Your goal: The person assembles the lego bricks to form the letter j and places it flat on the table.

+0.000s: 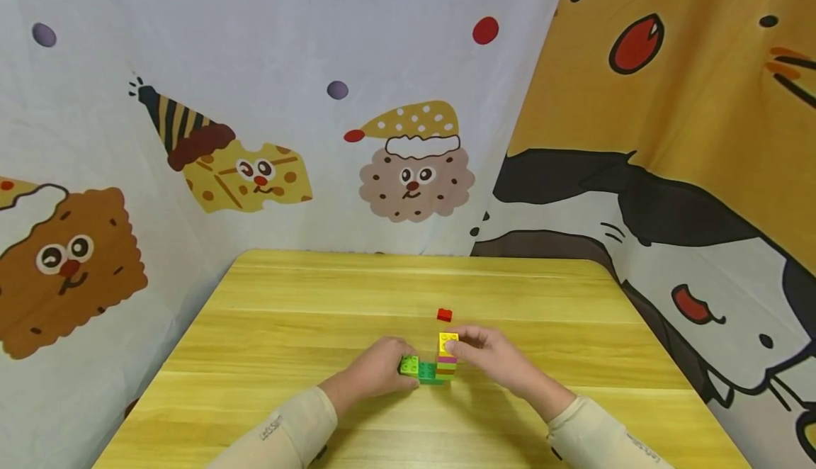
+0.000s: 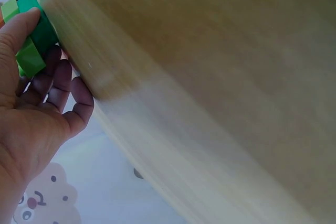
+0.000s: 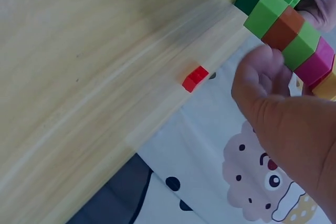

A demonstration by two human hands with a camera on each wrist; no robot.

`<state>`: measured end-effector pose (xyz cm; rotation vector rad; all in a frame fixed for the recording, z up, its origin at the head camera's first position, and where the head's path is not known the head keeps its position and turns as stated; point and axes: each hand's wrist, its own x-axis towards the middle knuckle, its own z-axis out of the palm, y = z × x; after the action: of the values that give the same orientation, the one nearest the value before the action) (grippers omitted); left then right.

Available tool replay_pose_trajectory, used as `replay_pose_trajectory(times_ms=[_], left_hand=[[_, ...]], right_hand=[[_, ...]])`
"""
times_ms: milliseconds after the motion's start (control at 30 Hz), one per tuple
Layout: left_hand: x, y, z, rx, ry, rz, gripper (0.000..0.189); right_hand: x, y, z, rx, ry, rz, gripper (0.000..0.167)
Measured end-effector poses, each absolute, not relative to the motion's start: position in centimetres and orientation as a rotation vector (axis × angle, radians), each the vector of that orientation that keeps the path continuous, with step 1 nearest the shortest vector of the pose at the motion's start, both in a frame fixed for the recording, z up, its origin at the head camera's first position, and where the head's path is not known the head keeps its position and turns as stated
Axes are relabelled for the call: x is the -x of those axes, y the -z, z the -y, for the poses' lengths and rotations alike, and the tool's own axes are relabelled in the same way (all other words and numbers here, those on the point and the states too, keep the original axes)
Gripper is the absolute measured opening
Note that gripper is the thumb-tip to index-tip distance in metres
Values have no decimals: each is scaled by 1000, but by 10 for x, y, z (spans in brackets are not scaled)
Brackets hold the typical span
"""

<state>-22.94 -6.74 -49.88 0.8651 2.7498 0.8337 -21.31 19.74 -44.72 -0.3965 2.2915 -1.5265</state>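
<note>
A dark green base brick [image 1: 428,372] lies on the table with a light green brick [image 1: 409,365] on its left end. My left hand [image 1: 381,368] grips that left end between thumb and fingers. On the base's right end rises a tower of stacked bricks [image 3: 301,44] in light green, brown, light green and magenta, with a thin red band above. Topping it is a yellow brick [image 1: 448,340], which my right hand [image 1: 496,359] pinches, thumb at its near side and fingers behind. In the right wrist view the fingers partly hide the tower's upper end.
Behind the tower, a small red brick [image 1: 444,314] lies alone on the wooden table [image 1: 287,313]. A cartoon-printed cloth [image 1: 268,65] hangs past the table's far edge and along both sides.
</note>
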Motion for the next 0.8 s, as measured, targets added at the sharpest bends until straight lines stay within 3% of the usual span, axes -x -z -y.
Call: replay_pose_trajectory(times_ms=[800], left_hand=[[228, 497, 67, -814, -867, -2730, 26]], right_hand=[[210, 444, -194, 155, 1562, -2146, 70]])
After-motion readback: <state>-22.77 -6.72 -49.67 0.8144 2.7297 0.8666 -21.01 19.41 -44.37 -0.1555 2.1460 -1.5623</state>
